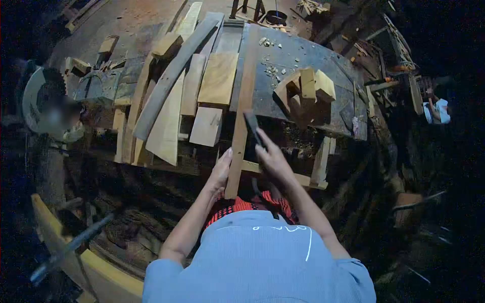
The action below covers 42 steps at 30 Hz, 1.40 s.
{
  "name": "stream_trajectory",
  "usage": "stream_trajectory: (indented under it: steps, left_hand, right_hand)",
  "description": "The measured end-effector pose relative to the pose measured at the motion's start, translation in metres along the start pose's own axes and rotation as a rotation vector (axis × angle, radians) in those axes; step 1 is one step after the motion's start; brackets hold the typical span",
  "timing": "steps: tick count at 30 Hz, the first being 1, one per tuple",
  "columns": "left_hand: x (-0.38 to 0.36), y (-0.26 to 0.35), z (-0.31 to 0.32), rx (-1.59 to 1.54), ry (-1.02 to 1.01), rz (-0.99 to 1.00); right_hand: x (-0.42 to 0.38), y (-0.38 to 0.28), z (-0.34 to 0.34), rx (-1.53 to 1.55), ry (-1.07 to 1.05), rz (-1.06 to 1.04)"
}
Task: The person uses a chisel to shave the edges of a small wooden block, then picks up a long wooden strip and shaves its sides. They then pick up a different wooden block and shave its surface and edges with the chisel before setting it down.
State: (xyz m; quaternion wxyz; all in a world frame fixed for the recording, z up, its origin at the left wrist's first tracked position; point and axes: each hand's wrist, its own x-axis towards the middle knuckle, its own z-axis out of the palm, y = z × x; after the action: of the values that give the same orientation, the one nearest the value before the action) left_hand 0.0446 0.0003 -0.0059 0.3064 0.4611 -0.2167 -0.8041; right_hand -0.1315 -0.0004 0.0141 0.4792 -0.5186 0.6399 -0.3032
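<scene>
Left hand (pixel 220 171): fingers curled on left edge of long wooden strip (pixel 244 96), which runs out over the counter (pixel 323 55). Right hand (pixel 275 161): fingers closed round dark flat tool (pixel 251 122), tip at strip's right edge. Boards (pixel 166 83) left, blocks (pixel 307 83) right; floor (pixel 136 17) beyond.

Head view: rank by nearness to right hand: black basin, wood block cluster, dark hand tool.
1. Dark hand tool: in the right hand.
2. Wood block cluster: on the bench, ahead-right.
3. Black basin: beyond the bench.
</scene>
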Motion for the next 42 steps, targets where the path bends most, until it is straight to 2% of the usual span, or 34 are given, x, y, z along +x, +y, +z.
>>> stream_trajectory:
  steps: [2,4,5,7,8,10,11,13,17,18,19,21,23,24,25,26,28,29,31,32,34,36,37,39,42]
  left_hand:
    - [-0.003,-0.003,-0.007,0.019,0.019,-0.051]
    - [-0.004,-0.008,-0.014,0.006,0.046,-0.127]
    - [-0.002,-0.010,-0.018,-0.003,0.043,-0.130]
    - [0.002,-0.017,-0.023,0.074,0.066,-0.075]
    - [0.004,-0.020,-0.023,0.059,0.071,-0.074]
    - [0.003,-0.023,-0.023,0.338,0.010,0.133]
    - [0.000,-0.024,-0.022,0.333,0.024,0.135]
    - [-0.011,-0.017,-0.012,0.348,0.088,0.009]
    - [-0.017,-0.023,-0.020,0.421,0.087,0.055]
    - [-0.019,-0.019,-0.020,0.424,0.090,0.072]
    - [-0.021,-0.017,-0.020,0.422,0.088,0.086]
    - [-0.025,-0.013,-0.014,0.407,0.100,0.079]
    - [-0.031,-0.006,-0.001,0.385,0.120,0.077]
    - [-0.037,0.001,0.009,0.313,0.130,-0.002]
    - [-0.043,0.003,0.016,0.243,0.140,-0.083]
    - [-0.045,-0.001,0.018,0.253,0.148,-0.080]
    - [-0.051,-0.012,0.023,0.379,0.139,0.065]
    - [-0.056,-0.012,0.027,0.403,0.145,0.077]
    - [-0.069,-0.013,0.035,0.489,0.254,0.079]
    - [-0.057,-0.038,0.009,0.409,0.169,0.109]
    - [-0.070,-0.021,0.029,0.477,0.214,0.079]
    - [-0.071,-0.018,0.036,0.564,0.282,0.023]
    - [-0.068,-0.020,0.038,0.564,0.284,0.029]
    - [-0.068,-0.025,0.039,0.543,0.283,0.085]
    - [-0.069,-0.033,0.037,0.630,0.270,0.101]
  right_hand:
    - [0.017,-0.011,-0.004,0.037,0.019,0.078]
    - [0.017,-0.026,-0.006,-0.023,-0.003,0.023]
    - [0.000,-0.040,-0.008,0.002,-0.134,0.249]
    - [-0.030,-0.030,0.004,-0.169,-0.101,0.015]
    - [-0.041,-0.033,0.004,-0.101,-0.144,0.102]
    - [-0.044,-0.040,0.004,0.050,-0.195,0.210]
    - [-0.032,-0.032,0.001,-0.091,-0.148,0.107]
    - [0.014,0.004,-0.010,-0.062,-0.105,-0.069]
    - [0.081,-0.006,-0.042,-0.048,-0.160,-0.022]
    - [0.076,-0.016,-0.044,0.086,-0.195,0.159]
    - [0.067,-0.013,-0.042,0.096,-0.193,0.149]
    - [0.040,0.005,-0.037,-0.011,-0.206,-0.022]
    - [0.011,0.037,-0.023,-0.228,-0.024,-0.492]
    - [-0.011,-0.005,-0.031,-0.004,-0.219,0.030]
    - [-0.005,-0.003,-0.030,0.005,-0.221,0.022]
    - [0.008,0.001,-0.031,0.011,-0.167,-0.003]
    - [0.053,0.013,-0.039,-0.025,-0.099,-0.040]
    - [0.091,0.045,-0.038,-0.088,0.041,-0.396]
    - [0.130,0.049,-0.051,-0.013,-0.033,-0.171]
    - [0.129,0.047,-0.055,0.008,-0.015,-0.182]
    - [0.119,0.045,-0.060,-0.050,-0.090,-0.200]
    - [0.079,0.061,-0.051,-0.107,-0.089,-0.416]
    - [0.046,0.048,-0.055,-0.114,-0.093,-0.458]
    - [0.007,0.005,-0.069,-0.082,-0.369,-0.022]
    - [0.034,0.020,-0.061,-0.008,-0.197,-0.146]
